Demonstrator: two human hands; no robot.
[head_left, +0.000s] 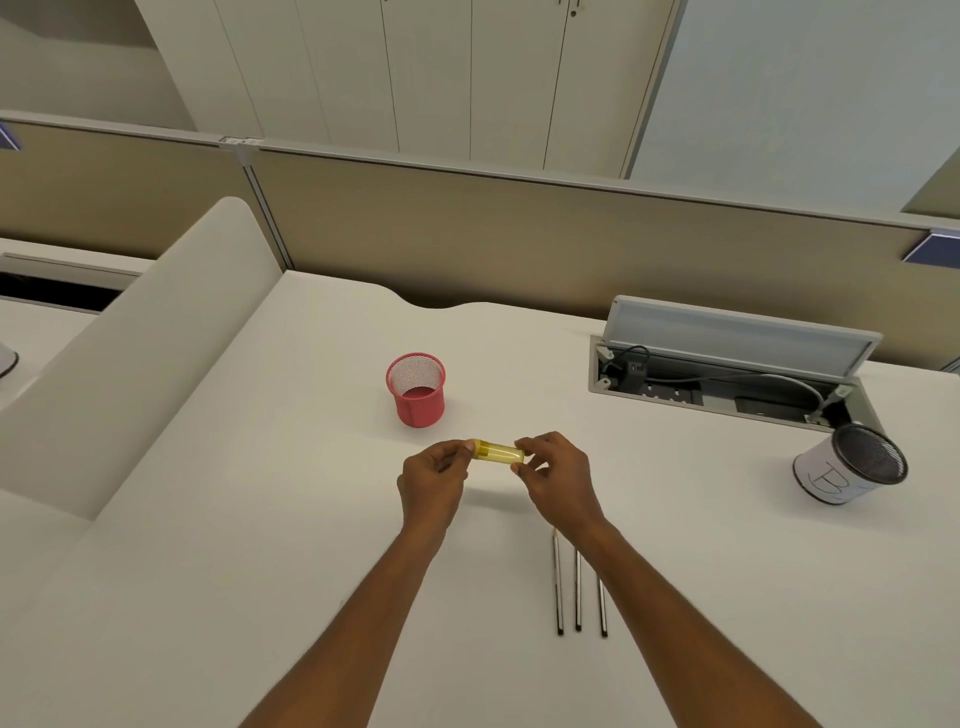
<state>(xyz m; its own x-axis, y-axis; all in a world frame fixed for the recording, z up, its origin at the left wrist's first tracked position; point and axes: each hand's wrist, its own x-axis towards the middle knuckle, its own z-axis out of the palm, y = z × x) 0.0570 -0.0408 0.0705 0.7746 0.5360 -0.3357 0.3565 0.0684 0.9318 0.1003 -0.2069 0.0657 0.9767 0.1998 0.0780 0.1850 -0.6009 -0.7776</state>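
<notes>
Pinching small translucent yellow plastic tube (500, 451) level between my left hand (434, 480) and right hand (558, 475), red mesh cup (416, 391) just beyond.

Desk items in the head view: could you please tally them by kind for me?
Tube: 1
Pencils: 3
Cups: 2, red cup and white cup
Total: 6

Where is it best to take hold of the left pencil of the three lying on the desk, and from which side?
Probably best: pinch the left pencil at mid-shaft, coming from above and from its left. It lies flat with the point away, and the next pencil is close on its right, while the desk on its left is bare.
</notes>
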